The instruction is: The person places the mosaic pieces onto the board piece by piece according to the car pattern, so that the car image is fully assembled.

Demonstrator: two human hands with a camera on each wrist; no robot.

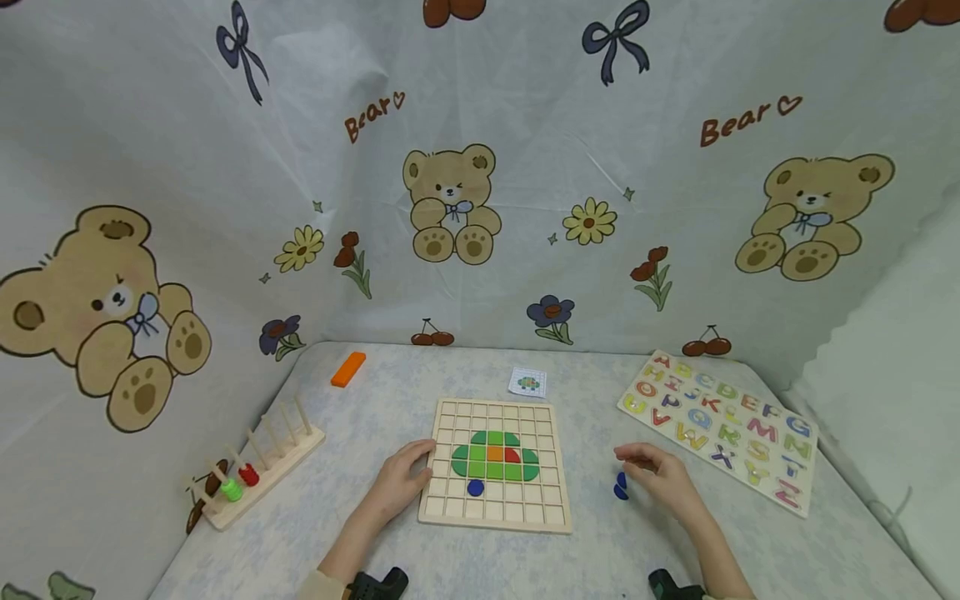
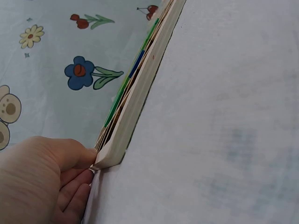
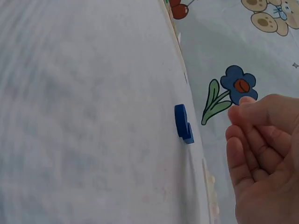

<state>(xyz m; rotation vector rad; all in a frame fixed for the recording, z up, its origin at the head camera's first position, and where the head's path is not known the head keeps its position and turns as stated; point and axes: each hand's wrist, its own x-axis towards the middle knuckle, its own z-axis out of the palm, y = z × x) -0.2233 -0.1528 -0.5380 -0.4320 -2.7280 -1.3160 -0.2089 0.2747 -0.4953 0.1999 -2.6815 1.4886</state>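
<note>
A wooden grid board [image 1: 495,510] lies at the table's middle, carrying a patch of green tiles [image 1: 480,457] with an orange and a red one inside, and a blue round tile [image 1: 476,487] below them. My left hand [image 1: 420,467] holds the board's left edge; in the left wrist view that hand [image 2: 91,163] pinches the corner of the board [image 2: 140,93], thumb on top. My right hand [image 1: 637,462] hovers, loosely curled and holding nothing, just right of two blue pieces [image 1: 621,486] on the cloth. The right wrist view shows the blue pieces [image 3: 181,122] left of the fingertips [image 3: 236,140], apart from them.
A small pattern card [image 1: 527,382] lies behind the board. An orange block [image 1: 348,368] sits at the back left. A peg rack [image 1: 258,467] with green and red rings stands at the left, an alphabet puzzle [image 1: 720,425] at the right. Bear-print cloth walls surround the table.
</note>
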